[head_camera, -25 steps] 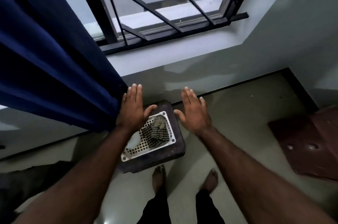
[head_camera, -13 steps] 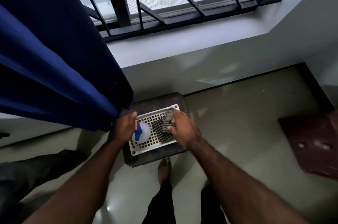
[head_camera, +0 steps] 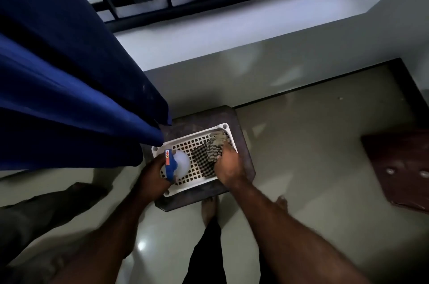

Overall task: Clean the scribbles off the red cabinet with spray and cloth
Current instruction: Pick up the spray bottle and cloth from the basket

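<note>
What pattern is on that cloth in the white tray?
Dark-and-light checks, on the crumpled cloth the right hand grips; head view.

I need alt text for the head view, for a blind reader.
From above, the left hand grips a spray bottle and the right hand grips a checked cloth, both at a white perforated tray on a dark low stand, beside a blue curtain.
</note>
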{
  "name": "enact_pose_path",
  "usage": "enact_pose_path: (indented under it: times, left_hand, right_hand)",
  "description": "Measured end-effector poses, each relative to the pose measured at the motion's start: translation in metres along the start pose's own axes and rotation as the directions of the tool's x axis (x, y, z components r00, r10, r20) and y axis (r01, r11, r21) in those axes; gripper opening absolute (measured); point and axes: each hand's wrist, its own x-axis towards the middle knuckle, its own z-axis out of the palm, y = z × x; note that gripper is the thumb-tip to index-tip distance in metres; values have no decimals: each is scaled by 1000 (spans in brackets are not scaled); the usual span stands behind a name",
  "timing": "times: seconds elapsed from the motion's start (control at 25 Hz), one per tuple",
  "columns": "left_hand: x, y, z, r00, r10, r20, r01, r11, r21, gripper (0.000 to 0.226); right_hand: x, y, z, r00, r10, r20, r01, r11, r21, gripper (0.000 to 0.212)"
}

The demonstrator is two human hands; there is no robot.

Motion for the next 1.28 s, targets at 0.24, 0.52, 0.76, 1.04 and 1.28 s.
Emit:
enact_pose_path:
  times: [0.24, 0.52, 0.76, 1.04, 1.28]
  left_hand:
    - [13, -1, 19, 996, -42, -82, 41, 999, -17, 91]
    - [18, 2, 29, 990, -62, -128, 54, 996, -65, 22]
    - [17, 0, 28, 996, -27, -91, 14, 991, -133, 70]
    - [24, -20, 21, 974, 191, -121, -211, 958, -192, 55]
    - [25, 0, 34, 983, 57, -176, -96, 970, -225, 62]
  right_hand:
    - [6, -6, 10, 989, 141, -46, -142, 989, -38, 63]
    - [-5, -1, 33, 971, -188, -150, 159, 970, -186, 81]
    - [16, 8, 27, 921, -253, -295, 214, 964, -158, 66]
    - [-22, 35, 28, 803, -589, -88, 525, 770, -362, 72]
    - [-14, 28, 31, 942, -322, -96, 320, 947, -41, 55]
